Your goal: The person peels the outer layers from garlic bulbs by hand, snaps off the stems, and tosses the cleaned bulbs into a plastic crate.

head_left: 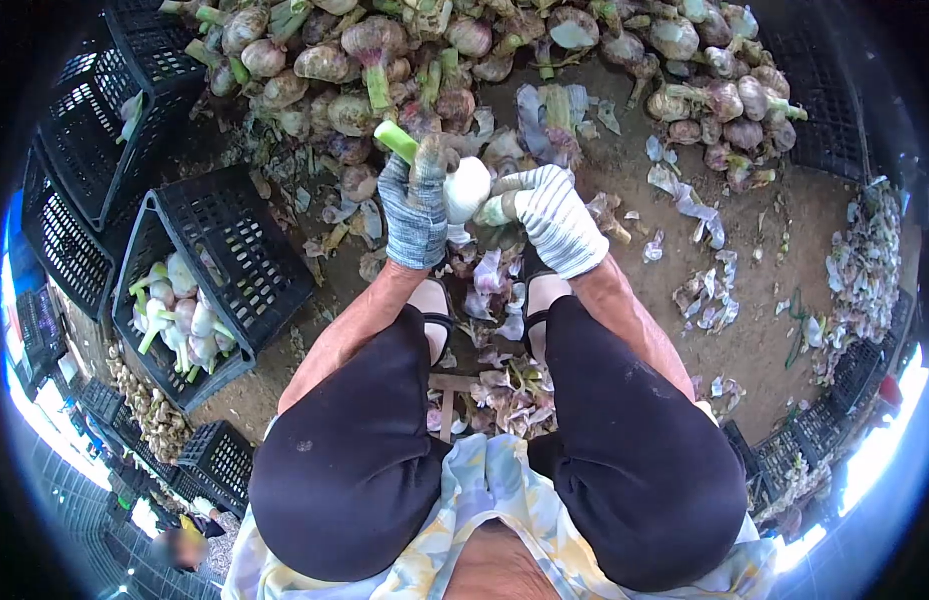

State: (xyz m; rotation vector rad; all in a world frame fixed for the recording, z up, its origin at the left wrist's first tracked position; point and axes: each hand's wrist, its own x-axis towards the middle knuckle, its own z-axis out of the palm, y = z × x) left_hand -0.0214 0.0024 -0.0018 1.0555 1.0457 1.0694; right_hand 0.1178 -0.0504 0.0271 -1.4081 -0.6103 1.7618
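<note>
My left hand (415,208), in a grey knitted glove, is closed around a garlic bulb. The bulb (468,190) is white and peeled, and its cut green stem (396,141) sticks out at the upper left of the glove. On the bulb's right side is my right hand (553,218), in a white striped glove, with its fingers bent and pressed together near the bulb. Whether it holds anything cannot be made out. Loose papery skins (490,275) lie on the ground below both hands, between the feet.
A heap of unpeeled garlic (375,45) spans the top. At the left, a black crate (247,265) holds peeled bulbs (185,315), with more crates (95,125) behind it. Skins (710,295) lie on the right. Another person (220,535) is at the lower left.
</note>
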